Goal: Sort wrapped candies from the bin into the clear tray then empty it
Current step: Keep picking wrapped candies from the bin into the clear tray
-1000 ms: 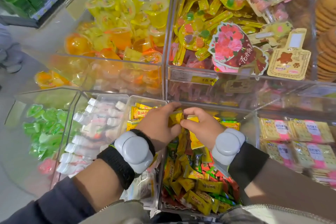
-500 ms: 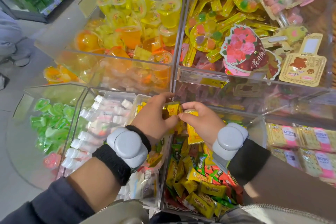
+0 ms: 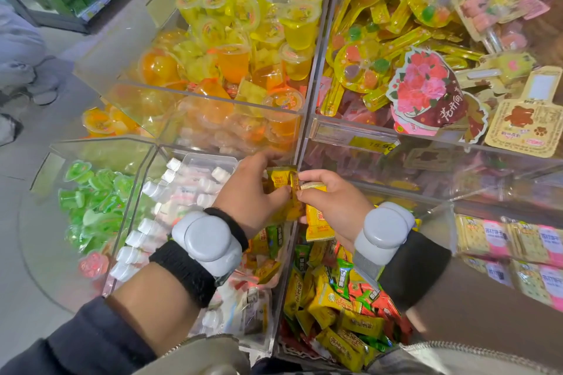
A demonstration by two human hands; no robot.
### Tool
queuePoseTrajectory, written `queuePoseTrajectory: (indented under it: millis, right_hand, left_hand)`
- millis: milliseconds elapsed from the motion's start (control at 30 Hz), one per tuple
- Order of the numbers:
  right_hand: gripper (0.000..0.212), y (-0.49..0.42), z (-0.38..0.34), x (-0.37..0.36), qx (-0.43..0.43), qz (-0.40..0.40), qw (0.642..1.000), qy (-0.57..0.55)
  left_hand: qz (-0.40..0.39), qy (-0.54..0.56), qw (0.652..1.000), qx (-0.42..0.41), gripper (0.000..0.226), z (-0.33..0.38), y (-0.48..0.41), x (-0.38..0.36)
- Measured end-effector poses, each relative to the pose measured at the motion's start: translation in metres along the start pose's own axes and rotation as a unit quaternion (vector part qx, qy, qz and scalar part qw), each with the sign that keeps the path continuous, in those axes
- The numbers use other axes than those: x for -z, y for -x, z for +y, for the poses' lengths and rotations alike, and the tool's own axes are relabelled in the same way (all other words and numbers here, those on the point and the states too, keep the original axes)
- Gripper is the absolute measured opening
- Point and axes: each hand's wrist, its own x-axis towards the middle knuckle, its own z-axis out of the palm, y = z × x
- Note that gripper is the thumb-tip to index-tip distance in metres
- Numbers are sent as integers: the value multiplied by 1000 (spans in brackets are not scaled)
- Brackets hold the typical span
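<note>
**Both hands meeting over the bin wall**

Head view: we are holding both hands together at mid-frame, above the clear wall between tray and bin. Our left hand (image 3: 249,196) is curling its fingers and thumb around a few yellow candies (image 3: 279,179). Our right hand (image 3: 333,207) is pinching a thin yellow wrapper (image 3: 313,186) between thumb and forefinger, touching the left hand's bundle, and a bigger yellow pack (image 3: 318,222) is hanging under its palm. The bin (image 3: 285,277) is lying below the right hand at lower centre, filled with mixed sweets (image 3: 341,295) in yellow, green and red. The tray (image 3: 207,158) is sitting just left of it, under the left wrist and over white bottles (image 3: 134,240). Grey bands (image 3: 207,237) are wrapping both wrists. Jelly cups (image 3: 243,27) are filling the upper-left box.
</note>
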Motion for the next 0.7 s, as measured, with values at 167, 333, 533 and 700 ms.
queuePoseTrajectory:
  millis: [167,333,533,700]
  right_hand:
    - [23,-3,-4,-4,-17,-17,1000,-2]
    - [26,-4,-4,-7,-20,-20,1000,-2]
    - [25,-7,-1,-12,-23,-22,999,3]
    - [27,-6,0,-13,-22,-20,1000,5]
  left_hand:
    - [6,-15,1000,11,47,-4,-3,4]
    - [5,-26,999,18,47,-6,-3,8]
    - [6,-34,999,25,43,-6,-3,12]
    - [5,-41,999,29,44,-8,-1,13]
